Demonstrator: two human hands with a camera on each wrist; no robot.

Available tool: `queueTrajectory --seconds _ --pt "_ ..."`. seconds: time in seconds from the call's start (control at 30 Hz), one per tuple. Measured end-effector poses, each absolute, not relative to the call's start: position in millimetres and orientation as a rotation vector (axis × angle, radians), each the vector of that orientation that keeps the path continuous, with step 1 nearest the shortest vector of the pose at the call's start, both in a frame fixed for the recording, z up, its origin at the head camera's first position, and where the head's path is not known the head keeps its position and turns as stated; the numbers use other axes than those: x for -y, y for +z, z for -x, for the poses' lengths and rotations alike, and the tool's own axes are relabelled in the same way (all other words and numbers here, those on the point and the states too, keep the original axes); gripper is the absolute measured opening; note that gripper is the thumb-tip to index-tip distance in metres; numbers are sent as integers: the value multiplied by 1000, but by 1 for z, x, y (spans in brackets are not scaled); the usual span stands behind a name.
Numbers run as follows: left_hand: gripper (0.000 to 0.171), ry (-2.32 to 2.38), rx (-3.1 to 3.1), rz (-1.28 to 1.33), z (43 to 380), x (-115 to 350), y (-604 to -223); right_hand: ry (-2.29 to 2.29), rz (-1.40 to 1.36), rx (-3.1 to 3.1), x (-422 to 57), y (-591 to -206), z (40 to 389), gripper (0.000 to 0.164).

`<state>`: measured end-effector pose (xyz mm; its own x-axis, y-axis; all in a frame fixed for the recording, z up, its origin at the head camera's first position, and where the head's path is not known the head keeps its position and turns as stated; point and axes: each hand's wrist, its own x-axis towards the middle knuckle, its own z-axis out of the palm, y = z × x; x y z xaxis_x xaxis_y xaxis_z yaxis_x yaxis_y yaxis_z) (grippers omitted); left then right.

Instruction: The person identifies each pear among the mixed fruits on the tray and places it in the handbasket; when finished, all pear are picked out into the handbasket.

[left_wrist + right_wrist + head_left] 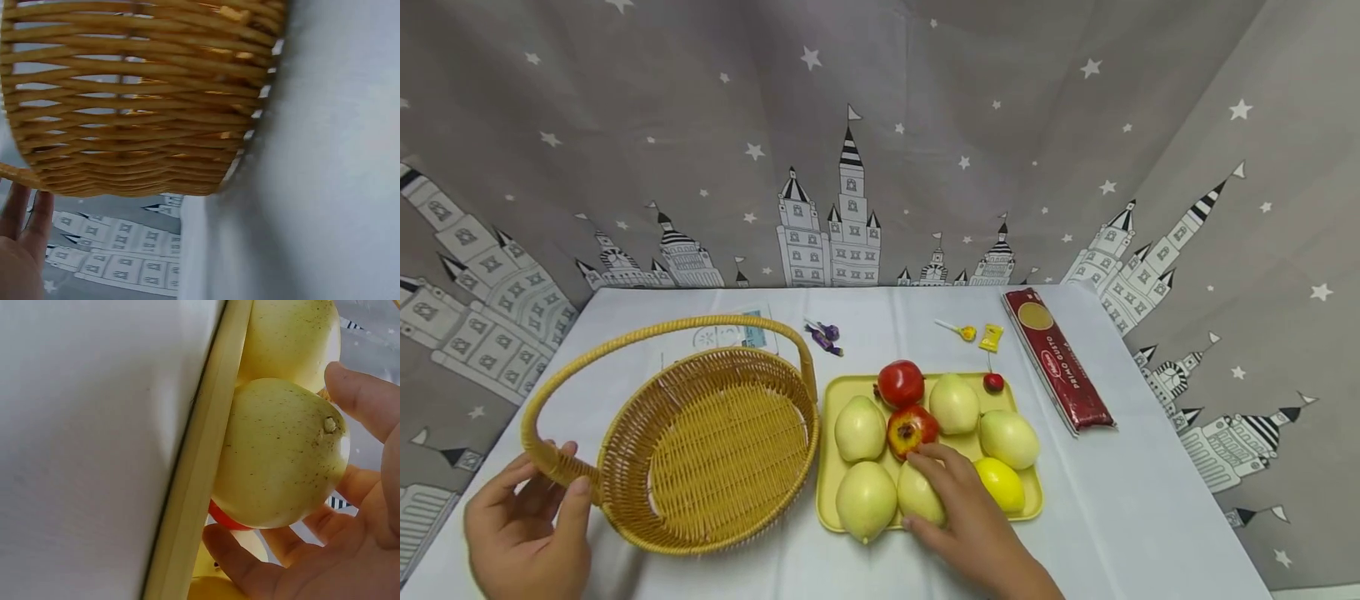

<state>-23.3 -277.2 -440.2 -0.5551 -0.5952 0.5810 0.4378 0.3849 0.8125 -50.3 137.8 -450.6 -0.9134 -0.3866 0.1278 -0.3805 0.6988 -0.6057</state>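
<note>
Here the right hand (958, 500) has its fingers curled around a pale green fruit (919, 496) at the near middle of the yellow tray (831, 467). The left hand (523, 521) holds the near left handle of the wicker basket (715, 450), thumb and fingers closed on it. I think the fruit should be lifted straight up, so its neighbours do not roll. The right wrist view shows the fruit's stem end (329, 424) and the fingers (359, 394) around it, hidden from the head view.
</note>
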Motion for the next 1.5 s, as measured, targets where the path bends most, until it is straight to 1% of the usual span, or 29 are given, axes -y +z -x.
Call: queueTrajectory --seconds 0.13,0.2,0.27,0.6,0.9,1.03,1.17,1.27,1.4,1.5 --pt "53 -1443 1711 -242 25 276 -444 -1006 667 -2903 -134 -452 53 65" --pt "52 -1511 1668 -268 26 277 -446 -997 659 -2896 -133 -453 54 65" --pt "51 -1481 1724 -335 27 278 -448 -997 648 -2885 -131 -454 54 66" --pt "42 -1323 1861 -429 29 282 -454 -1009 627 -2877 -129 -456 55 67" --pt "44 -1288 1884 -449 29 286 -456 -1023 623 -2868 -128 -457 56 66" --pt "44 -1364 1827 -416 30 287 -456 -1025 596 -2878 -128 -457 57 64" --pt "44 -1544 1661 -258 30 288 -457 -1073 556 -2923 -131 -455 57 59" --pt "45 -1576 1624 -205 31 289 -458 -1137 565 -2957 -133 -449 60 56" --pt "47 -1591 1572 -172 32 289 -461 -1259 689 -2946 -132 -437 68 56" --pt "48 -1694 1434 -72 34 289 -463 -1342 838 -2906 -125 -425 74 56"
